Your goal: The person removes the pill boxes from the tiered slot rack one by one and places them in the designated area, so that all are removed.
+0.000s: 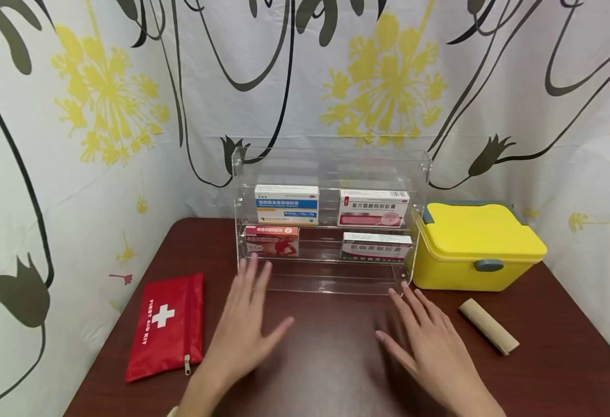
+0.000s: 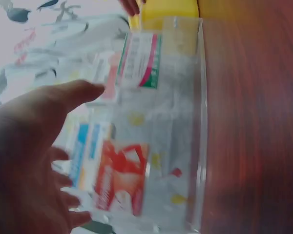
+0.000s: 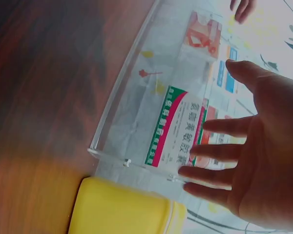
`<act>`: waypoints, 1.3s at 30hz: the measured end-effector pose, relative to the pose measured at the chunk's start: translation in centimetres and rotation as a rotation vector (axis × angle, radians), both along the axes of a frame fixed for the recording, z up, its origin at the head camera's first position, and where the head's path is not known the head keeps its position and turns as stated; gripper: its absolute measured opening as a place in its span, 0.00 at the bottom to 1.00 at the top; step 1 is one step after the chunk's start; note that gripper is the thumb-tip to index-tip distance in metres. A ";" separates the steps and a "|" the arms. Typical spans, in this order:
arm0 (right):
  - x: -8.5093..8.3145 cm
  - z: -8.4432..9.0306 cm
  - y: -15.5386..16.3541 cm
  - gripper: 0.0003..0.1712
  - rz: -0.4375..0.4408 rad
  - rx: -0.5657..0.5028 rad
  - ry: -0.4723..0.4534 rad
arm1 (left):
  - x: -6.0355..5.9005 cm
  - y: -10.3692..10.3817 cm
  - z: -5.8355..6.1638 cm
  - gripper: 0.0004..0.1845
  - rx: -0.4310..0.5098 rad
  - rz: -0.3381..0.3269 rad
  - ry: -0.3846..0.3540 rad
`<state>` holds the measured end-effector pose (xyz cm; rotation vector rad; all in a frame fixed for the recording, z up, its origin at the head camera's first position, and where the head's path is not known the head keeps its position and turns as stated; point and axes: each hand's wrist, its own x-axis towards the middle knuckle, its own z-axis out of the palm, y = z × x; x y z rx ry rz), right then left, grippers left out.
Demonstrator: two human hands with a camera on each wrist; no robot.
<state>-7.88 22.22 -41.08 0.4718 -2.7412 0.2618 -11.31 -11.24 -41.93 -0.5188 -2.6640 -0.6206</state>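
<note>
Dark reddish wood forms the table (image 1: pixel 331 359), backed on three sides by a white curtain (image 1: pixel 388 87) printed with yellow flowers and black stems. Both hands hover palm-down over the wood with fingers straight and spread, holding nothing. The left hand (image 1: pixel 244 324) reaches toward the left front corner of the clear acrylic rack (image 1: pixel 325 284), its fingertips (image 1: pixel 254 262) right at the rack's front lip; whether they actually touch it cannot be told. The right hand (image 1: pixel 427 341) lies well apart from the left, its fingertips (image 1: pixel 402 289) just in front of the rack's right front corner.

Inside the rack, four medicine boxes stand on two tiers: a red box (image 1: pixel 272 240) low on the left, directly beyond the left fingers, a green-and-white box (image 1: pixel 376 247) low on the right, a blue-and-white box (image 1: pixel 287 204) above left, and a pink-and-white box (image 1: pixel 373 207) above right. In the right wrist view the green-and-white box sits just past the spread fingers.

Just beside the rack's right wall stands a yellow lidded case (image 1: pixel 477 243). A beige roll (image 1: pixel 488 326) lies near the right hand, and a red first aid pouch (image 1: pixel 166 325) lies left of the left hand.
</note>
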 end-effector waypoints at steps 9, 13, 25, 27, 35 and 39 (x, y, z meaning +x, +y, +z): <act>-0.6 0.6 1.2 0.29 0.018 -0.116 0.005 | -4.0 -2.8 -2.6 0.59 0.580 0.043 -0.222; -0.9 0.8 1.6 0.20 0.023 -0.100 0.046 | -5.6 -3.3 -4.0 0.58 0.760 0.040 -0.329; -1.9 1.2 2.8 0.13 0.055 -0.091 0.035 | -7.1 -2.7 -4.4 0.52 0.973 -0.020 -0.402; -2.3 1.4 3.0 0.12 0.075 -0.101 0.044 | -7.1 -2.6 -4.3 0.51 0.964 -0.014 -0.384; -3.9 3.2 3.5 0.10 0.087 -0.104 0.065 | -8.5 -2.9 -7.1 0.50 0.951 0.025 -0.320; -4.9 4.5 4.0 0.13 0.088 -0.093 0.079 | -9.1 -3.0 -8.4 0.51 0.938 0.042 -0.306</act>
